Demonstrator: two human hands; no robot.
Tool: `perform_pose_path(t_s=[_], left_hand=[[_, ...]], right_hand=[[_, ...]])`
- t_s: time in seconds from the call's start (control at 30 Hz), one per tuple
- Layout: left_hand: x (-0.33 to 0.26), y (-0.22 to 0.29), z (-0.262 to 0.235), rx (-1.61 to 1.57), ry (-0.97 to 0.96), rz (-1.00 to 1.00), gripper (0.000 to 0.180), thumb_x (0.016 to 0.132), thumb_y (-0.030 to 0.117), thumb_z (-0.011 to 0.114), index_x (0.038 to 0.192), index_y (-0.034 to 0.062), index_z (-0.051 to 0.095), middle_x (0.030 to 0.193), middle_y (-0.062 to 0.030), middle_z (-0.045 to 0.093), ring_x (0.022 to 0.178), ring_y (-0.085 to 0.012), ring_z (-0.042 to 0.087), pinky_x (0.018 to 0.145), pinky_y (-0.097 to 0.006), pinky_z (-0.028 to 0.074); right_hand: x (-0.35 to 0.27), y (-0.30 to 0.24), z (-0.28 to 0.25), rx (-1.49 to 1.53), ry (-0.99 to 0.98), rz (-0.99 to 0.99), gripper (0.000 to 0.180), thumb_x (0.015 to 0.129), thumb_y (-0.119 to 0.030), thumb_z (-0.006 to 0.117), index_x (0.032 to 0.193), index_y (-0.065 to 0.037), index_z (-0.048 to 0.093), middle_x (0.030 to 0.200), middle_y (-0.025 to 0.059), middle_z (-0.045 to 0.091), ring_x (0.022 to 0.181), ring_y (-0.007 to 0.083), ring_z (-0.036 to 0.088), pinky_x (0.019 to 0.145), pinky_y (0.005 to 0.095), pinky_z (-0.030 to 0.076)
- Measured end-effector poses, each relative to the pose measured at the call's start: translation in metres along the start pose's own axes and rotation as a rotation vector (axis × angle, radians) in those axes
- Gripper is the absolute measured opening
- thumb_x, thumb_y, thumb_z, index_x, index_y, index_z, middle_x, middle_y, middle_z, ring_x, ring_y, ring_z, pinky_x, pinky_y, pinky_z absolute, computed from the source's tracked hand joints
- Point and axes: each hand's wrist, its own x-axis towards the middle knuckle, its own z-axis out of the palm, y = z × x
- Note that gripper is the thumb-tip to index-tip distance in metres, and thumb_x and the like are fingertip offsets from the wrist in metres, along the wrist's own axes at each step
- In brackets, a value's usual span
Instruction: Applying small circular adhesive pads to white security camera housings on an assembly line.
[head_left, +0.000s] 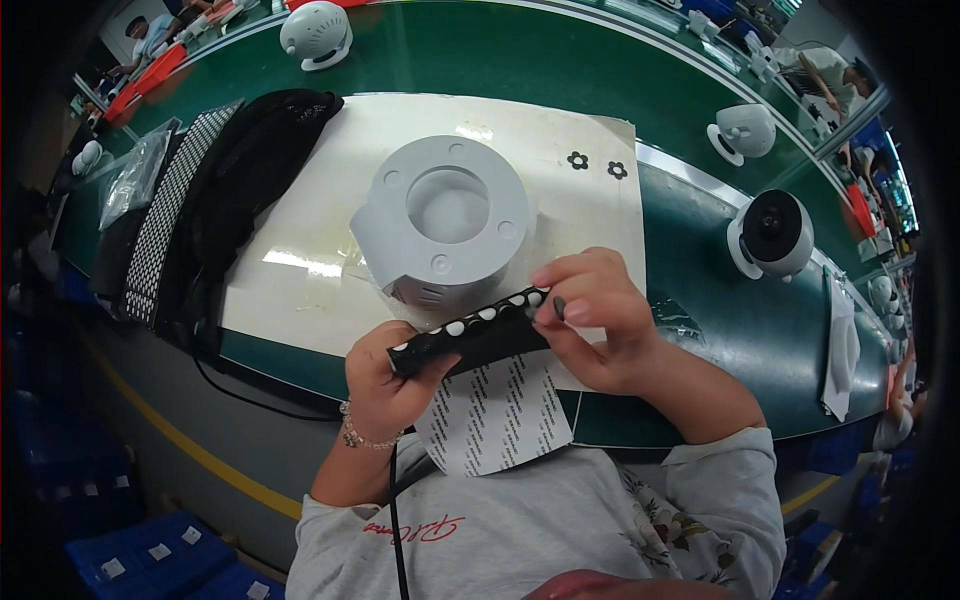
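Observation:
My left hand (pixel 383 378) grips one end of a black sheet (pixel 490 343) that has a row of white round spots along its folded upper edge. Below it hangs a white backing paper (pixel 497 420) with repeated print, apparently part of the same sheet. At the sheet's other end, my right hand (pixel 607 318) pinches a small dark round pad (pixel 559 307) between thumb and finger. Just beyond both hands, a white round plastic housing (pixel 395 240) lies on a white board (pixel 590 220). Its upturned face has a wide central opening and small round recesses.
Black fabric and mesh strips (pixel 235 180) lie left, beside a clear plastic bag (pixel 135 180). Two black flower-shaped pieces (pixel 597 165) rest on the board. White camera-like devices (pixel 770 235) stand on the green table (pixel 450 50). Other people work at the far edges.

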Motion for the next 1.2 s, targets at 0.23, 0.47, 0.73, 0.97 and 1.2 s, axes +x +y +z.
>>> perform_pose_path(t_s=[0.23, 0.47, 0.73, 0.97, 1.2], left_hand=[[0.002, 0.001, -0.001, 0.017, -0.009, 0.015, 0.022, 0.065, 0.004, 0.071, 0.061, -0.0024, 0.05, 0.055, -0.0036, 0.047, 0.049, -0.0114, 0.043, 0.046, -0.023, 0.033], [0.019, 0.006, 0.001, 0.238, 0.186, 0.409, 0.019, 0.062, 0.005, 0.073, 0.071, -0.0016, 0.057, 0.102, -0.0173, 0.052, 0.064, -0.0172, 0.056, 0.055, -0.024, 0.045], [0.009, -0.007, 0.0, 0.224, 0.076, 0.449, 0.02, 0.055, 0.0, 0.068, 0.074, 0.0002, 0.063, 0.115, -0.0165, 0.053, 0.067, -0.0172, 0.059, 0.055, -0.025, 0.046], [0.007, -0.011, -0.001, 0.184, 0.052, 0.467, 0.024, 0.052, 0.001, 0.066, 0.076, 0.002, 0.064, 0.114, -0.0127, 0.054, 0.069, -0.0199, 0.06, 0.059, -0.027, 0.046], [0.01, -0.007, -0.003, 0.24, 0.039, 0.481, 0.025, 0.051, 0.001, 0.066, 0.076, 0.0024, 0.064, 0.114, -0.0128, 0.055, 0.068, -0.0197, 0.06, 0.057, -0.027, 0.046]], right_hand=[[0.009, -0.01, 0.011, 0.067, -0.009, -0.092, 0.056, 0.064, 0.018, 0.057, 0.106, -0.014, 0.037, 0.088, 0.0094, 0.048, 0.075, 0.0216, 0.054, 0.06, 0.0307, 0.044], [0.047, 0.016, -0.004, 0.409, 0.216, 0.066, 0.071, 0.073, 0.014, 0.051, 0.128, -0.017, 0.018, 0.1, 0.0092, 0.041, 0.079, 0.0178, 0.051, 0.064, 0.0285, 0.046], [0.088, 0.03, 0.001, 0.457, 0.141, 0.411, 0.068, 0.076, 0.009, 0.05, 0.131, -0.013, 0.018, 0.101, 0.0074, 0.041, 0.083, 0.0128, 0.048, 0.075, 0.0255, 0.044], [0.082, 0.028, -0.003, 0.269, -0.008, 0.342, 0.067, 0.076, 0.009, 0.049, 0.13, -0.014, 0.018, 0.098, 0.0087, 0.045, 0.081, 0.0146, 0.053, 0.074, 0.0269, 0.046], [0.083, 0.006, -0.012, -0.363, -0.283, 0.049, 0.06, 0.072, 0.009, 0.054, 0.124, -0.009, 0.031, 0.097, 0.01, 0.061, 0.094, 0.0216, 0.058, 0.077, 0.0301, 0.046]])
